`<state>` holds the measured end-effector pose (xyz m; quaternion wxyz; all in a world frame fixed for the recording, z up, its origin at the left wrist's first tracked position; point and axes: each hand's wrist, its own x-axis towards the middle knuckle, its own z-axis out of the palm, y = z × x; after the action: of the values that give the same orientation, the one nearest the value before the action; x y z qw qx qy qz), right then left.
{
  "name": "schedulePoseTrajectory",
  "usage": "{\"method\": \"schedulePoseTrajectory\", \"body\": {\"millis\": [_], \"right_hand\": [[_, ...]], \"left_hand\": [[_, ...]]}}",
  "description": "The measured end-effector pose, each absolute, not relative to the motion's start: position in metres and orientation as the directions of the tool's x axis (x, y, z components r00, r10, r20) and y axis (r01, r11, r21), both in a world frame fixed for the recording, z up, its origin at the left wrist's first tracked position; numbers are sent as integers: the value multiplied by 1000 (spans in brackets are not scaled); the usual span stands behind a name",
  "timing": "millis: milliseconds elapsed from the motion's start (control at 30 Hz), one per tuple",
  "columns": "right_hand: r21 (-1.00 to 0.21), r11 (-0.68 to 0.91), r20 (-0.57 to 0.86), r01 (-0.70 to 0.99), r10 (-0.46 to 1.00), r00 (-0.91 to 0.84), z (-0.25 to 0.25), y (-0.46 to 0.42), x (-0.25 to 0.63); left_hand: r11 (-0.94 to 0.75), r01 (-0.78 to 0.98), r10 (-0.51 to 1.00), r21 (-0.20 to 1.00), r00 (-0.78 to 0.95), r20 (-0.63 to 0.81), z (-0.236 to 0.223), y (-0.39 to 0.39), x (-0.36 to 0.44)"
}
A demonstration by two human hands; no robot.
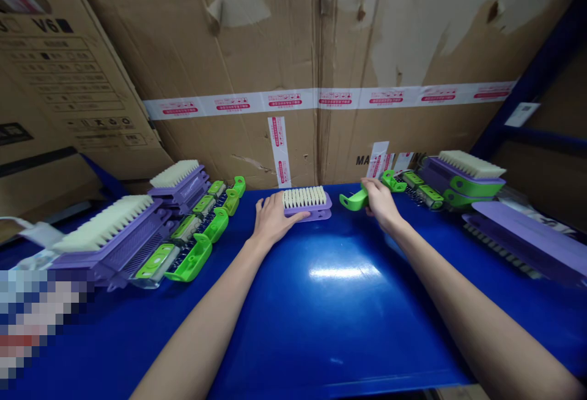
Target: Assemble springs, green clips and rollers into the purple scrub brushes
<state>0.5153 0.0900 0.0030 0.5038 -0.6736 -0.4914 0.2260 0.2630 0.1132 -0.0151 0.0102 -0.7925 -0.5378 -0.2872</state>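
My left hand [271, 221] is closed around the left end of a purple brush [306, 203], which lies on the blue surface with its pale bristles facing up. Over to the right, my right hand [380, 198] grips a bright green plastic bracket [354, 201] with upturned ends. Just beyond that hand lies another green bracket [393, 181], next to a row of clear-and-green parts [422, 189] with dark bristles. The fingertips of my right hand are partly hidden behind the bracket.
Stacked purple brushes [123, 229] stand at left beside green brackets [195, 259]. More brushes [472, 170] are piled at right, near a purple brush lying bristles-down [532, 235]. Taped cardboard boxes [257, 51] form a wall behind the blue table [339, 326].
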Motion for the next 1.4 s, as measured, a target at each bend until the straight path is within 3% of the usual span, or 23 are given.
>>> {"method": "schedulePoseTrajectory", "body": {"millis": [100, 200, 433, 700, 1133, 1400], "right_hand": [[-955, -46, 55, 293, 944, 326, 4, 86, 507], [-955, -39, 28, 292, 974, 224, 4, 82, 496], [-967, 5, 62, 254, 974, 219, -1, 80, 480], [-936, 80, 173, 342, 953, 250, -21, 94, 485], [-983, 75, 116, 165, 959, 257, -18, 88, 473], [-961, 117, 182, 251, 951, 252, -18, 86, 467]], "left_hand": [[-425, 855, 849, 299, 261, 459, -14, 113, 263], [-430, 853, 846, 295, 267, 461, -13, 111, 263], [-496, 824, 790, 274, 297, 536, -10, 107, 267], [-584, 785, 719, 207, 383, 580, -11, 106, 265], [-620, 747, 718, 242, 414, 560, -14, 111, 261], [-615, 741, 726, 269, 401, 558, -15, 108, 265]]}}
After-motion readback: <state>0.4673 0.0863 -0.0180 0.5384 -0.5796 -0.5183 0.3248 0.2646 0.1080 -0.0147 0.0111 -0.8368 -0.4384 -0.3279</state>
